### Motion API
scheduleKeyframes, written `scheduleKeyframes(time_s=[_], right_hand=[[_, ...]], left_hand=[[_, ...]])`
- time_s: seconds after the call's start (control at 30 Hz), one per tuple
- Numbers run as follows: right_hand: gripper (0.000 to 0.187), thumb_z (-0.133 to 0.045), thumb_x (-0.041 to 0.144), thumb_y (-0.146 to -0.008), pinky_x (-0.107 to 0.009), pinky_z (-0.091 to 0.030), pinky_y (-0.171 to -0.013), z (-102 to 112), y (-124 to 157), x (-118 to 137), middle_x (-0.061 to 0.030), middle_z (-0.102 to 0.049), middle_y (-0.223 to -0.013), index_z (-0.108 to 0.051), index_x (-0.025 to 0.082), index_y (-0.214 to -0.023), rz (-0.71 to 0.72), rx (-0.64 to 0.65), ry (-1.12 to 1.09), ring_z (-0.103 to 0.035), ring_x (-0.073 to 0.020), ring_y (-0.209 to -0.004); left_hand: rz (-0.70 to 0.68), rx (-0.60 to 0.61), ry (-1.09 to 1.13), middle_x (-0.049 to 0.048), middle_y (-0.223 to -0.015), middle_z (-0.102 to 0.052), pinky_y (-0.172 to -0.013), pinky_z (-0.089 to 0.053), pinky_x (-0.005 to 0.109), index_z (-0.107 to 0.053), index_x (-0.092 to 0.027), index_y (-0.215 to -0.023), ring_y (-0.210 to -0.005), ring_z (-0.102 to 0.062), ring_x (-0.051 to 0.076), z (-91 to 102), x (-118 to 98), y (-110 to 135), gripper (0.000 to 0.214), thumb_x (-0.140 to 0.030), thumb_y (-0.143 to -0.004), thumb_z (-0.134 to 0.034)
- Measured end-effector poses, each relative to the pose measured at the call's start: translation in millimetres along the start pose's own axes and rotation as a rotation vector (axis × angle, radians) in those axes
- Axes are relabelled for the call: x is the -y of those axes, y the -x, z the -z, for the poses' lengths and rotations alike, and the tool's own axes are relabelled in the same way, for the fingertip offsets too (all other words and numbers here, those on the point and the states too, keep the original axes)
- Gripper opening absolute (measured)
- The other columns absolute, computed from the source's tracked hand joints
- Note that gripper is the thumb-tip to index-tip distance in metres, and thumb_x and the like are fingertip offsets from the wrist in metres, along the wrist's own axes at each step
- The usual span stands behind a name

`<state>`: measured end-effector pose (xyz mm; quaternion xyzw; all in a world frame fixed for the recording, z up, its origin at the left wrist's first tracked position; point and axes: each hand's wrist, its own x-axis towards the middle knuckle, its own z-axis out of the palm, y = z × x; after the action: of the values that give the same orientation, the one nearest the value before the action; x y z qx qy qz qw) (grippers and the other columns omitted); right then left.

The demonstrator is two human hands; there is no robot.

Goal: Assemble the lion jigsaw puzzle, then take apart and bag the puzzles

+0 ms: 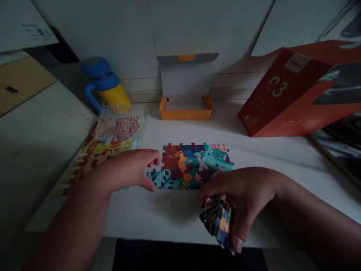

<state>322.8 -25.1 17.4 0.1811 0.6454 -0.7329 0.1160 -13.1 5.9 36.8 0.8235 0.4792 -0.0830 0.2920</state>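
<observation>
Head view: a partly assembled colourful cardboard jigsaw (194,165) was recorded flat on the white table (158,220), its left edge touched by the left hand (126,171), fingers loosely spread. A stack of loose jigsaw pieces (218,222) was pinched in the right hand (242,192) at the near table edge. Assembly was judged midway; further fitting would require tab alignment.

The left hand (126,169) is bare, broad across the back, with short, rounded fingers (153,155). Behind its wrist the left forearm (76,222) is full, smooth and uncovered down to the lower edge of the view. The right hand (239,195) is bare too, with soft knuckles and a thick thumb. The thumbnail (238,245) at its tip is short, rounded and catches a little light. Behind that wrist the right forearm (316,214) runs uncovered to the corner. Dim light leaves both arms in shadow.
</observation>
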Motion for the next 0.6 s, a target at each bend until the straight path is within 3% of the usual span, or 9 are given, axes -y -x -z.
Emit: scheduleKeyframes(time_s=[0.23,0.6], right_hand=[[0.066,-0.102,0.043,-0.060,-0.027,-0.055,-0.079,4,-1,-7,-0.0047,-0.078,-0.108,-0.072,0.019,-0.114,-0.003,-0.155,0.022,-0.073,-0.0224,-0.096],[0.056,-0.100,0.037,-0.066,-0.027,-0.056,-0.080,1,2,4,-0.0040,-0.079,-0.107,-0.072,0.019,-0.111,-0.012,-0.154,0.013,-0.074,-0.0221,-0.097]], left_hand=[[-0.020,0.027,-0.037,-0.0005,-0.101,-0.066,-0.077,-0.040,0.030,-0.064,-0.024,-0.096,-0.092,-0.061,0.021,-4.0,-12,2,0.033,-0.035,-0.074,-0.086],[-0.045,0.049,-0.006,-0.0015,-0.098,-0.065,-0.073,-0.038,0.028,-0.059,-0.023,-0.089,-0.086,-0.059,0.018,-0.6,-11,3,0.029,-0.032,-0.076,-0.083]])
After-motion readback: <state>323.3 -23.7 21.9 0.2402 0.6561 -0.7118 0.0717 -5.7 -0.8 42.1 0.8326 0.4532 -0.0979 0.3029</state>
